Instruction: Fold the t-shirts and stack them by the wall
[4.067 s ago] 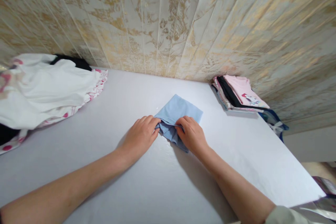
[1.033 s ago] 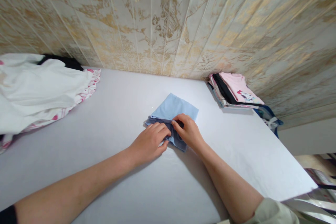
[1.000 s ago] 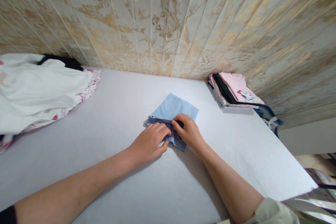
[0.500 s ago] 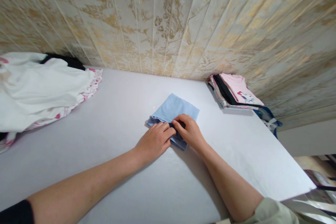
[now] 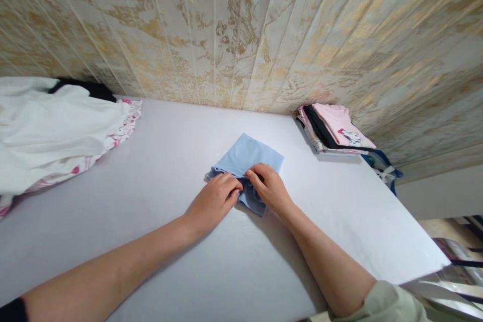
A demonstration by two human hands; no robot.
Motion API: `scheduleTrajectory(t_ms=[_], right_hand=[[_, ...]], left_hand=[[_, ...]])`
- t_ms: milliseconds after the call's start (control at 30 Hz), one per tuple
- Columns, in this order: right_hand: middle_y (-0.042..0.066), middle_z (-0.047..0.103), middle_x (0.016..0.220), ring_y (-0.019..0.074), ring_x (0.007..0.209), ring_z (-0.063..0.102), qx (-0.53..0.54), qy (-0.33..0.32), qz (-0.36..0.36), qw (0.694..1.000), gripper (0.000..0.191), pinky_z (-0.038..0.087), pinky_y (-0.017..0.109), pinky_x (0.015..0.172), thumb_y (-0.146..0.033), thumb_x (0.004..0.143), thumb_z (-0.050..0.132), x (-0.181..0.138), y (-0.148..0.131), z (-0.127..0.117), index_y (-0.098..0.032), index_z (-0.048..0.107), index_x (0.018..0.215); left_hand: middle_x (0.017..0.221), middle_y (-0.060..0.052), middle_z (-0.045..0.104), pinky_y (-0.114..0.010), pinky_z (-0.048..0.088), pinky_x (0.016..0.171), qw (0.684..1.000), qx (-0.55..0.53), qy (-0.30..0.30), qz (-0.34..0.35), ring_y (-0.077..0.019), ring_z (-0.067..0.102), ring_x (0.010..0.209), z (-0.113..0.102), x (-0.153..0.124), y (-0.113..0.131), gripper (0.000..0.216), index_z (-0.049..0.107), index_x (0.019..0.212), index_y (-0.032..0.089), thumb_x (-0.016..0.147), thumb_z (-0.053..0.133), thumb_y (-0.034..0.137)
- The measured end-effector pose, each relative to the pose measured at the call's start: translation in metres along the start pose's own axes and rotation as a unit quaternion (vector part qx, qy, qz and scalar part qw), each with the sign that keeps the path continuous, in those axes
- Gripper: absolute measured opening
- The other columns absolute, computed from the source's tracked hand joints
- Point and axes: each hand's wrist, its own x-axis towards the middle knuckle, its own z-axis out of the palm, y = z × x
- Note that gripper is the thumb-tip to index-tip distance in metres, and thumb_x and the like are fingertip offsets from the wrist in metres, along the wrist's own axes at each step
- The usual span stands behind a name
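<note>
A small light blue garment (image 5: 246,153) lies folded in the middle of the white table (image 5: 173,141). My left hand (image 5: 214,201) rests on its near left edge with fingers curled into the cloth. My right hand (image 5: 268,188) pinches the near edge of the same garment beside it. The fingertips of both hands meet over a darker blue fold, which they partly hide.
A heap of white cloth with pink trim (image 5: 56,131) and something black covers the table's far left. A stack of folded clothes (image 5: 334,131), pink on top, sits at the far right against the marbled wall (image 5: 241,30). The table's right edge drops off near a blue bag (image 5: 383,168).
Over four seconds both hands have drawn closer together on the garment's near edge, tucking its cloth. In the last second they shifted only slightly.
</note>
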Motion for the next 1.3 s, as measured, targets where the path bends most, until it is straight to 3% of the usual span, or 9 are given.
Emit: scheduleTrajectory(t_ms=[367,567,800,900,1067,1300], right_hand=[[0.002,0.063,0.089,0.0147,0.081,0.058,0.07,0.008,0.01,0.997,0.013,0.042,0.026,0.075,-0.026,0.091,0.051,-0.0046,-0.002,-0.0065,-0.02,0.063,0.093],[0.002,0.064,0.088,0.0158,0.081,0.059,0.059,0.003,0.01,0.998,0.012,0.043,0.028,0.076,-0.024,0.089,0.052,-0.0038,-0.0035,-0.0079,-0.02,0.063,0.091],[0.003,0.064,0.088,0.0173,0.085,0.058,0.03,-0.008,-0.007,0.999,0.013,0.043,0.029,0.079,-0.024,0.091,0.051,-0.0034,-0.0004,-0.0047,-0.021,0.064,0.092],[0.003,0.064,0.088,0.0176,0.085,0.057,0.024,-0.009,-0.009,1.0,0.013,0.043,0.03,0.08,-0.024,0.091,0.051,-0.0038,-0.0004,-0.0046,-0.02,0.064,0.091],[0.003,0.064,0.089,0.0169,0.084,0.058,0.045,-0.001,-0.001,0.999,0.013,0.043,0.029,0.078,-0.024,0.091,0.05,-0.0046,-0.0007,-0.0047,-0.021,0.063,0.091],[0.003,0.062,0.089,0.0167,0.083,0.058,0.047,0.008,-0.015,0.999,0.008,0.044,0.029,0.076,-0.022,0.089,0.053,-0.0063,-0.0042,-0.01,-0.021,0.061,0.092]], left_hand=[[0.101,-0.005,0.057,-0.038,0.043,0.084,0.992,0.106,-0.067,0.036,-0.023,0.052,0.096,-0.0034,-0.0037,0.0015,0.017,0.06,0.101,0.021,0.086,0.053,0.015],[0.094,-0.004,0.055,-0.035,0.042,0.081,0.992,0.108,-0.056,0.019,-0.0202,0.052,0.089,-0.0065,-0.0016,-0.0008,0.015,0.056,0.089,0.019,0.087,0.045,0.009],[0.096,-0.004,0.056,-0.039,0.04,0.081,0.987,0.156,-0.044,0.016,-0.0239,0.051,0.092,-0.0016,-0.0022,0.0059,0.01,0.055,0.091,0.02,0.082,0.057,0.025],[0.093,-0.004,0.056,-0.038,0.04,0.079,0.985,0.171,-0.03,0.013,-0.0231,0.052,0.091,0.0009,-0.001,0.007,0.003,0.053,0.086,0.02,0.083,0.053,0.019],[0.088,-0.003,0.054,-0.036,0.041,0.076,0.984,0.18,-0.015,0.01,-0.021,0.051,0.083,0.0001,-0.0029,0.0081,0.009,0.049,0.083,0.02,0.081,0.049,0.011],[0.091,-0.007,0.054,-0.039,0.044,0.077,0.969,0.243,-0.034,0.013,-0.0245,0.05,0.086,0.0028,-0.0054,0.0071,0.011,0.048,0.085,0.019,0.081,0.046,0.009]])
